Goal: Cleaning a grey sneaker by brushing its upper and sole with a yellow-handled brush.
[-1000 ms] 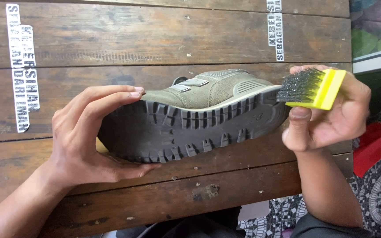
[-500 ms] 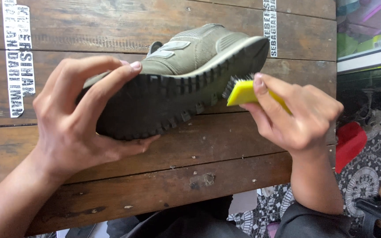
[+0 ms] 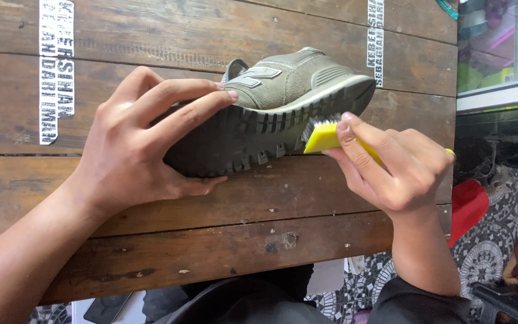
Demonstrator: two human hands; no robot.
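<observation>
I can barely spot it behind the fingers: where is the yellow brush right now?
In the head view, right of centre: the yellow brush is gripped in the right hand, bristles against the grey shoe's tread near the toe, above the wooden table.

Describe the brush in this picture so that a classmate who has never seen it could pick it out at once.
Start at the dark wooden plank table and find the olive-grey sneaker that the left hand holds on its side. At the toe end of its black sole, the right hand presses a small brush against the tread. Its bright yellow body is the only yellow thing on the table.
</observation>
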